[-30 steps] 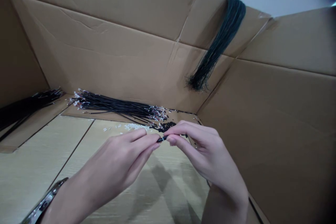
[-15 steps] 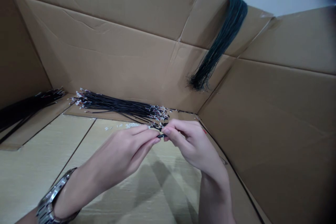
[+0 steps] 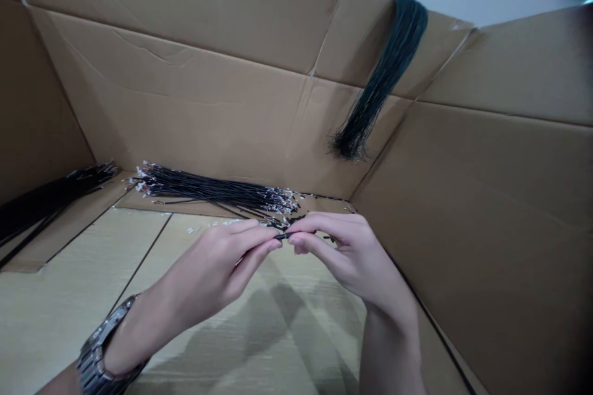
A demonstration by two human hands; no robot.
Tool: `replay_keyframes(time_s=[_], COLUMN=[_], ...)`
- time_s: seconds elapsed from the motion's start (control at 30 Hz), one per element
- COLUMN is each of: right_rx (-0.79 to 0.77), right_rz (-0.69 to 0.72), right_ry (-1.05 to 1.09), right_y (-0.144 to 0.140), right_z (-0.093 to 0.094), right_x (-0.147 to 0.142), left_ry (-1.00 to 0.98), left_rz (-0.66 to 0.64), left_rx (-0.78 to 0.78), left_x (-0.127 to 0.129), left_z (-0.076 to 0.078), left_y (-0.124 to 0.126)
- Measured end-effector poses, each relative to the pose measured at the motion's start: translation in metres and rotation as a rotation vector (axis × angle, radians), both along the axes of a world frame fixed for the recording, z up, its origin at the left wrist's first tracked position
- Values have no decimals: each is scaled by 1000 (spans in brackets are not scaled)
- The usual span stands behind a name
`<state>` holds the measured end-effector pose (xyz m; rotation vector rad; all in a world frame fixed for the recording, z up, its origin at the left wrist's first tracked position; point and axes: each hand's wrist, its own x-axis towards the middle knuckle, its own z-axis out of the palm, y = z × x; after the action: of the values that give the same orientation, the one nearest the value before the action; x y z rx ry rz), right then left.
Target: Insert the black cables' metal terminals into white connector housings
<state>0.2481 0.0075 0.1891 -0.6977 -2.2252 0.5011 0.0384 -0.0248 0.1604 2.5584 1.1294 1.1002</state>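
Note:
Between my fingertips lies a short stretch of thin black cable [image 3: 283,236], the rest of it hidden by my hands. My left hand [image 3: 236,256] pinches it from the left, thumb below and fingers above. From the other side my right hand [image 3: 340,247] grips it between thumb and index finger. Just beyond my hands rests a bundle of black cables [image 3: 208,188], with white connectors at its left end and bare, pale wire tips at its right. Small black pieces [image 3: 296,220] lie right behind my fingers.
Cardboard walls [image 3: 208,111] surround the pale tabletop [image 3: 50,315]. A dark green bundle of strands [image 3: 393,68] hangs over the back wall. Another black cable bundle [image 3: 50,200] lies at the far left. Small white bits [image 3: 192,230] are scattered near the cables.
My right thumb and fingers have shifted on the black cable, and the thumb now sits lower. My left hand keeps its pinch. The view has shifted slightly.

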Motion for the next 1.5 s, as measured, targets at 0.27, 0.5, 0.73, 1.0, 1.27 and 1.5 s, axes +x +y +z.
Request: replay_keyframes(time_s=[0.27, 0.5, 0.73, 1.0, 1.27, 1.5], right_rx=[-185, -428, -94, -153, -224, -8], right_rz=[14, 93, -52, 24, -30, -36], right_ry=[-87, -78, -17, 103, 4, -48], right_y=[14, 21, 5, 7, 10, 3], right_z=[-7, -14, 0, -7, -9, 0], right_x=[-7, -8, 4, -7, -13, -2], left_ry=[89, 118, 55, 10, 56, 32], left_rz=[49, 74, 60, 73, 86, 65], left_rx=[2, 39, 20, 77, 81, 66], left_x=[-4, -1, -2, -5, -4, -4], left_z=[-3, -3, 1, 2, 2, -3], left_y=[3, 3, 1, -3, 0, 3])
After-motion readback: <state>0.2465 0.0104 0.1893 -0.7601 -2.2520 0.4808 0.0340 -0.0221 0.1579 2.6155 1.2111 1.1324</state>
